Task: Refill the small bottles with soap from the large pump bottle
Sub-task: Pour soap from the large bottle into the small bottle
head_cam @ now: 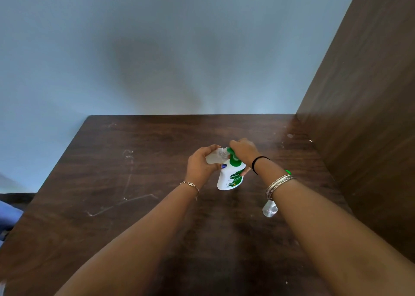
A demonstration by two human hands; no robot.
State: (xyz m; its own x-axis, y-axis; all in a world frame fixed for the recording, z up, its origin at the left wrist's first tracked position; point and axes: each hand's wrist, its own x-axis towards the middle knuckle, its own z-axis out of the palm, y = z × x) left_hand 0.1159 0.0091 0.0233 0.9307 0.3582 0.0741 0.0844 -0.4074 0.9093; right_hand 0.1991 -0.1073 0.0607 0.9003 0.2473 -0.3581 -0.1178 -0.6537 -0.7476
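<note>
1. I am seeing my left hand (pixel 200 165) curling its grip round a small clear plastic bottle (pixel 215 157), holding it tipped on its side with the open neck pointing right, toward the pump.
2. My right hand (pixel 243 153) is resting on top of the green pump head (pixel 232 154) of the large white pump bottle with the green label (pixel 231 175); the fingers are bending down over the pump, gripping it from above.
3. The small bottle's mouth is sitting right at the pump spout, touching it or just beside it; I cannot tell which.
4. The large bottle is standing on the dark brown wooden counter (pixel 139 183), leaning slightly toward my left hand, near the middle of the surface.
5. A second small clear bottle (pixel 269 208) is lying on the counter near my right forearm, partly hidden under it, well apart from the pump bottle.
6. A small bright green bit (pixel 288 172) is showing just behind my right wrist; I cannot tell what it is.
7. My right wrist is wearing a black band (pixel 258 163) and silver bangles (pixel 279 184); my left wrist is wearing a thin chain bracelet (pixel 190 185).
8. A pale blue wall (pixel 157 49) is rising behind the counter, and a brown wooden panel (pixel 363 93) is closing in its right side.
</note>
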